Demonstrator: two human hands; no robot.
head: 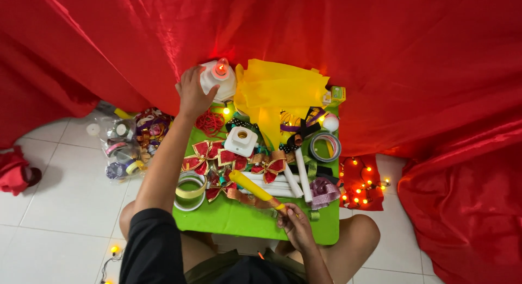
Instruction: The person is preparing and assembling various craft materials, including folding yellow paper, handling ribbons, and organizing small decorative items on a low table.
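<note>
Left hand (193, 94) gripping white glue bottle (218, 78) at far edge of green table (239, 219), right hand (296, 223) closing round tip of yellow stick (255, 190) at near edge, red bows (234, 161) lying mid-table, yellow paper (277, 94) sitting just beside bottle, tape roll (190, 190) resting at left edge.

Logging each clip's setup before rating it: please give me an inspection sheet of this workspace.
Surface: small bright green table, crowded, over pale floor tiles.
Job's things: white plastic glue bottle with red tip at the far edge; yellow stick-shaped tool lying diagonally.
Clutter: red-and-gold ribbon bows, white rolled tubes, tape rolls, yellow paper sheet.
Hands: left hand grips the glue bottle; right hand holds the tool's near end.
Cables: lit string lights at right, more on the floor at lower left.
Surroundings: red satin cloth draped around; clear bag of ribbon spools on the floor.
</note>
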